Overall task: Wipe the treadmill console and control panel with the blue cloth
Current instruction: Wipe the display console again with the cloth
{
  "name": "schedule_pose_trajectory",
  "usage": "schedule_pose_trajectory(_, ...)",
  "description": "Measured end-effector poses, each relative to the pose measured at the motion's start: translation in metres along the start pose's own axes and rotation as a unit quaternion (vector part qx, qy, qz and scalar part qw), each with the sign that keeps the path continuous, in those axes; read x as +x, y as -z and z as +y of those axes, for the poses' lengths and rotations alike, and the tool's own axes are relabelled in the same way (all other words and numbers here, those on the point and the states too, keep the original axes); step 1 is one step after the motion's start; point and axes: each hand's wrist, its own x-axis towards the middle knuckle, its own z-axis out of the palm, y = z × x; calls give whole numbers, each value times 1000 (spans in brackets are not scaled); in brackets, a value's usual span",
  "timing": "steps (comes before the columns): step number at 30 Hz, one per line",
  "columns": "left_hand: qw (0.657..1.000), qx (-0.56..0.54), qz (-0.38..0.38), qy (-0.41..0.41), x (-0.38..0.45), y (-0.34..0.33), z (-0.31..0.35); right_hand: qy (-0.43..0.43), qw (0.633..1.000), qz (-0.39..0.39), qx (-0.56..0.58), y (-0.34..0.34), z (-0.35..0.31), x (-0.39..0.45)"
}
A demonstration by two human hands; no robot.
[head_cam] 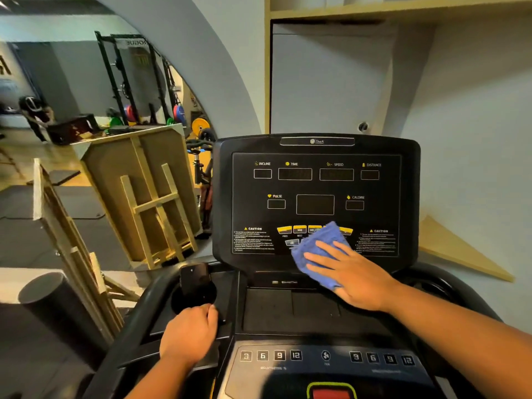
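Flat and with fingers spread, the right hand (349, 273) presses the blue cloth (319, 251) against the lower edge of the treadmill console (315, 197), over its yellow buttons (299, 229). Lower down, the left hand (188, 334) curls over the console's edge beside the cup holder (193, 298), above the control panel (325, 358).

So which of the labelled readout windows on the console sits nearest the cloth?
The large unlabelled-centre aside, it is the CALORIE window, just above the blue cloth; PULSE and the top row lie farther off.

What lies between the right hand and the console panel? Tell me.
In the head view, the blue cloth lies between the right hand and the console panel, pressed flat over the lower buttons.
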Motion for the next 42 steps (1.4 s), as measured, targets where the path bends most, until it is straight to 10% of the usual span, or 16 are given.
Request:
schedule_pose_trajectory(9, 1000, 3, 11, 1, 1, -4, -5, 86, 995, 37, -38, 7, -81, 121)
schedule_pose_trajectory(17, 1000, -5, 17, -6, 2, -9, -8, -175, 977, 120, -6, -14, -57, 59)
schedule_pose_trajectory(25, 1000, -9, 10, 6, -1, -8, -10, 71, 992, 84, -60, -5, -107, 150)
schedule_pose_trajectory(33, 1000, -9, 10, 7, 0, -9, -9, -151, 969, 195, -19, 28, -65, 156)
schedule_pose_trajectory(39, 1000, -8, 8, 12, -3, -4, -3, 74, 988, 112, -73, 2, -105, 171)
schedule_pose_trajectory(42, 1000, -14, 13, 5, -2, -2, -4, 25, 986, 139, -84, 45, -90, 228)
